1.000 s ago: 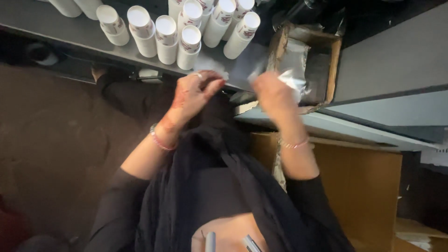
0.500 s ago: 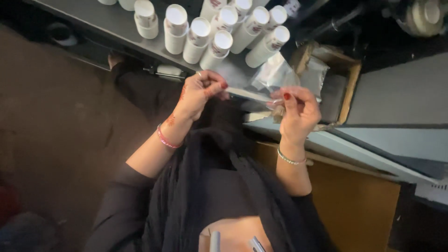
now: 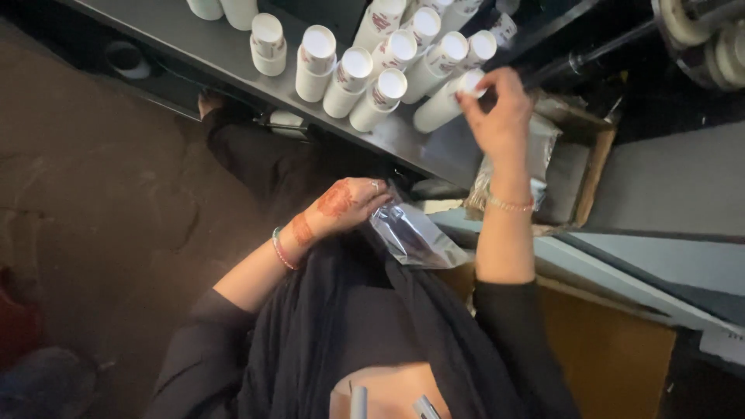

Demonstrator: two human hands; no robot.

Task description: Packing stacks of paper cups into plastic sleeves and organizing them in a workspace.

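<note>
The right hand [image 3: 503, 116] has risen, fingers pinching 1 white tube [image 3: 448, 103]; left hand [image 3: 347, 203] fingers grip a clear bag [image 3: 415, 237].

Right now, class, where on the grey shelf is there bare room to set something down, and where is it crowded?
The grey shelf is bare left of the white tubes, and along its front edge below them. Tubes crowd the middle, where the right hand pinches one tube's cap. The left hand holds a clear plastic bag.

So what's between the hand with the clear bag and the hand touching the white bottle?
In the head view, between the left hand holding the clear bag and the right hand on the white bottle lies bare grey shelf.
</note>
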